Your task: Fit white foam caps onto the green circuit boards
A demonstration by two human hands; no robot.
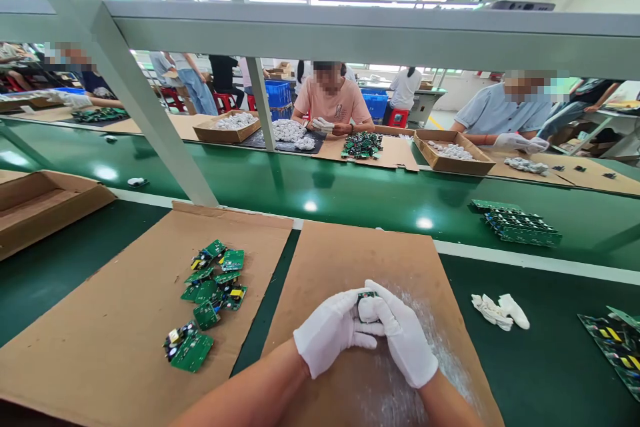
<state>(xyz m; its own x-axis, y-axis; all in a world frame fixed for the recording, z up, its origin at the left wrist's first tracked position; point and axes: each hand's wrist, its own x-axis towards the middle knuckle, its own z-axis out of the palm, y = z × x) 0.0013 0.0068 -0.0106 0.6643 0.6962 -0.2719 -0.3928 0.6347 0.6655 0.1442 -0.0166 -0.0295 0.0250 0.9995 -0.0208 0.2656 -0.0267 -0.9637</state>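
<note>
1. Belt (280,177): green, running across beyond the fingers
2. Left card (130,293): flat, off to the left of the fingers
3. Right card (340,253): flat, beneath the fingers, with whitish scuffs beside them
4. Heap (205,290): loose green circuit boards on the left card, well apart from the fingers
5. Left hand (330,332): white-gloved, fingers bent in around the board's near left side
6. Right hand (403,337): white-gloved, fingers curled over the board, gripping it
7. Cloth (500,311): white, crumpled, right of the fingers
8. Board (368,295): small, partly hidden, held between both hands' fingertips
</note>
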